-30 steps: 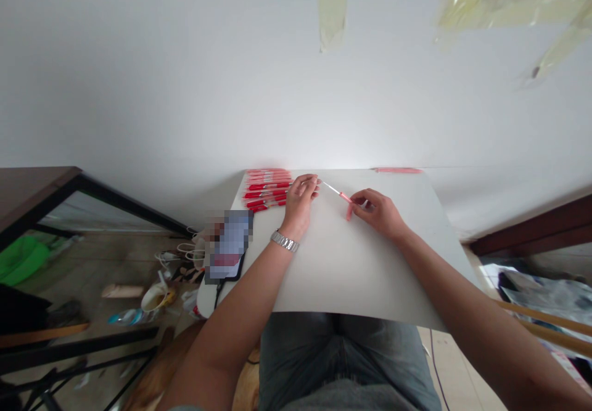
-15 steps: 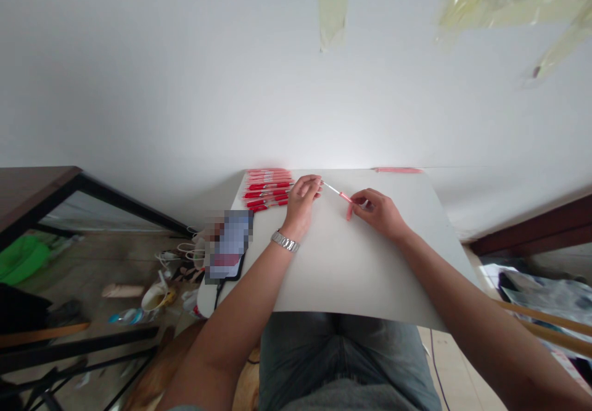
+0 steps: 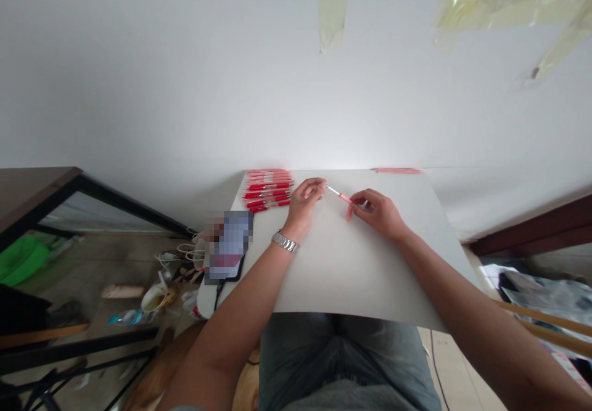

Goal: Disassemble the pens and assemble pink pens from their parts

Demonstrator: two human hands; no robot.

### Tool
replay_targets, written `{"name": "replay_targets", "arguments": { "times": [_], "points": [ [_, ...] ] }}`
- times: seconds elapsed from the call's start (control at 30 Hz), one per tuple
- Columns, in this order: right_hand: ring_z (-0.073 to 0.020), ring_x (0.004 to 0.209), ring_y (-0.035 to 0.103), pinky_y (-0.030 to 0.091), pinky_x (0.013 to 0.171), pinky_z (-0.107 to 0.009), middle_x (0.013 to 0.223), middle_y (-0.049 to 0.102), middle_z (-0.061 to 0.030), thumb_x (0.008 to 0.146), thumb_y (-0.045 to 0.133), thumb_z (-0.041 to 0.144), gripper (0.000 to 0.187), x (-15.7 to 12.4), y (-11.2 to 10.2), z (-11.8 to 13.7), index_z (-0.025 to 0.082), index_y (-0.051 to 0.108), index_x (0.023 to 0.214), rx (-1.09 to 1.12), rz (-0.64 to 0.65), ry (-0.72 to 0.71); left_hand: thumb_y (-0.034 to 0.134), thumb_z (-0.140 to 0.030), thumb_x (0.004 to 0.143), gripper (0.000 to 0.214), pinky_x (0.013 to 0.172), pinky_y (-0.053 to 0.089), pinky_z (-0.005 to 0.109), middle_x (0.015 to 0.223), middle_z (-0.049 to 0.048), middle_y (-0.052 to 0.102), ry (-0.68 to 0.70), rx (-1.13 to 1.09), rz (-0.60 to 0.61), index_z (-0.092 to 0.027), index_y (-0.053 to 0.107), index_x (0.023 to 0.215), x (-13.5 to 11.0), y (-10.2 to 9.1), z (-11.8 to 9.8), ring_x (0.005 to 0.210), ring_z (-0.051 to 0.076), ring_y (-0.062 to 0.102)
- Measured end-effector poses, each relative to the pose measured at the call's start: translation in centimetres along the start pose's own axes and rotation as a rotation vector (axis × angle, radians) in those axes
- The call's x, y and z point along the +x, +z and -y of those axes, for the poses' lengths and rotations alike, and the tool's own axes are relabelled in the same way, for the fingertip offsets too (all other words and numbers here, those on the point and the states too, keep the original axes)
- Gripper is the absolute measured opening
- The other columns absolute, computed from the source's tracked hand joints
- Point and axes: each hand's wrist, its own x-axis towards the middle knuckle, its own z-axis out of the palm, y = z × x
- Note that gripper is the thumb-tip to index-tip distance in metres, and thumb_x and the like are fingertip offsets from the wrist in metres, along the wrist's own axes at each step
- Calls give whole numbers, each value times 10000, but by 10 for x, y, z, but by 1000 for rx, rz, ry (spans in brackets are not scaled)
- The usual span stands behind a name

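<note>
Between my hands a slim white pen refill (image 3: 332,190) runs into a pink pen barrel (image 3: 345,198), tilted down to the right over the table. My left hand (image 3: 306,200), with a metal watch on its wrist, pinches the refill's upper left end. Closed fingers of my right hand (image 3: 374,209) hold the lower right end of the barrel. A short pink piece (image 3: 349,212) points down beside those fingertips; whether it is joined to the barrel I cannot tell. Left of my left hand lie several red and pink pens (image 3: 268,188) in a stacked row.
The white table (image 3: 351,275) stands against the wall. A pink stick-like piece (image 3: 398,170) lies along its back edge. At the left edge is a phone (image 3: 231,244) with a cable. A dark-framed table (image 3: 41,183) stands to the left, with clutter on the floor.
My left hand has moved slightly right, toward my right hand. Less of the white refill shows between them. My right hand has stayed in place.
</note>
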Motion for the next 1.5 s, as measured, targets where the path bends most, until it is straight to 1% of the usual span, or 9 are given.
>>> {"name": "replay_targets", "arguments": {
  "times": [0.37, 0.57, 0.7, 0.83, 0.93, 1.0, 1.1, 1.37, 1.5],
  "points": [
    [-177, 784, 649, 528, 713, -315, 880, 694, -34, 916, 656, 289, 104, 0, 1, -3, 230, 725, 967, 16, 5, -6, 821, -459, 812, 324, 803, 473, 254, 1003, 35, 723, -16, -30, 28, -223, 740, 1018, -1, 1, -1, 885, 133, 620],
    [-189, 811, 662, 532, 725, -331, 882, 694, -36, 918, 653, 296, 99, 0, 0, -2, 236, 721, 957, 41, -6, 2, 819, -463, 808, 327, 821, 472, 257, 1115, 53, 729, -27, -30, 65, -213, 718, 992, -3, 2, -2, 966, 153, 633],
    [-192, 814, 663, 530, 725, -338, 880, 699, -36, 908, 660, 313, 110, 1, -1, -1, 231, 712, 959, 48, -41, 8, 800, -473, 825, 329, 839, 474, 262, 1166, 59, 730, -40, 3, 91, -219, 717, 1018, -4, 2, -3, 1011, 165, 642],
    [-189, 792, 657, 529, 709, -340, 880, 706, -36, 898, 666, 341, 129, 2, -1, -4, 227, 702, 948, 54, -93, 22, 774, -471, 848, 327, 847, 481, 269, 1137, 64, 739, -57, 8, 95, -220, 723, 1051, -4, 2, -2, 981, 159, 651],
    [-185, 788, 652, 529, 712, -340, 886, 706, -34, 900, 661, 347, 130, 2, -2, -6, 229, 697, 940, 46, -122, 26, 763, -460, 859, 317, 848, 492, 275, 1117, 72, 743, -43, 38, 100, -208, 726, 1048, -4, 2, -3, 973, 162, 657],
    [-183, 789, 651, 527, 715, -340, 888, 705, -31, 903, 659, 346, 127, 2, -2, -8, 230, 695, 938, 42, -138, 28, 754, -453, 870, 309, 845, 502, 279, 1113, 79, 746, -18, 75, 108, -201, 726, 1047, -4, 2, -3, 985, 170, 665],
    [-184, 788, 649, 524, 713, -341, 881, 702, -27, 903, 664, 350, 125, 2, -2, -9, 231, 691, 932, 38, -159, 36, 729, -435, 899, 285, 874, 521, 294, 1109, 90, 753, 57, 161, 131, -189, 721, 1043, -4, 0, -1, 1017, 186, 684],
    [-188, 794, 651, 524, 712, -345, 878, 703, -30, 905, 662, 354, 133, 3, -3, -9, 229, 688, 943, 40, -172, 31, 623, -315, 986, 163, 913, 534, 323, 1114, 60, 742, 295, 564, 234, -214, 706, 1083, -10, 2, 2, 981, 171, 676],
    [-187, 792, 651, 525, 713, -346, 877, 703, -28, 901, 668, 352, 130, 3, -3, -9, 229, 688, 938, 46, -183, 38, 604, -252, 994, 178, 966, 535, 366, 1103, 60, 717, 417, 716, 317, -232, 698, 1144, -15, 4, 1, 1013, 186, 659]
  ]
}}
